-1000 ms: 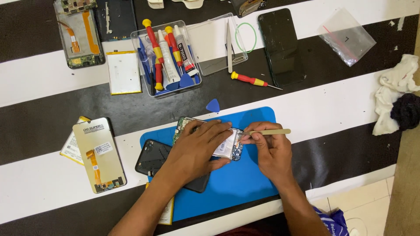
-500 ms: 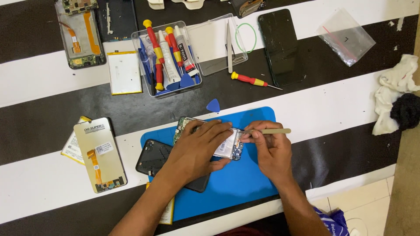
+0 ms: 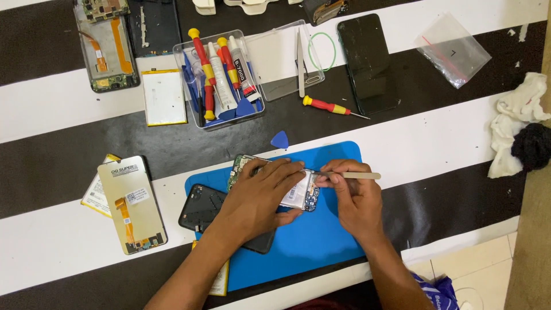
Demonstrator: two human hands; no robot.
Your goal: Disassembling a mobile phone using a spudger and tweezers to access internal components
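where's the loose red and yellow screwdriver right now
In the head view, the red and yellow screwdriver lies on a black stripe above the blue mat, between the clear tool tray and the black phone.

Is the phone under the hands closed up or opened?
Opened: the phone on the blue mat shows bare circuit board and battery, and a black back cover lies beside it.
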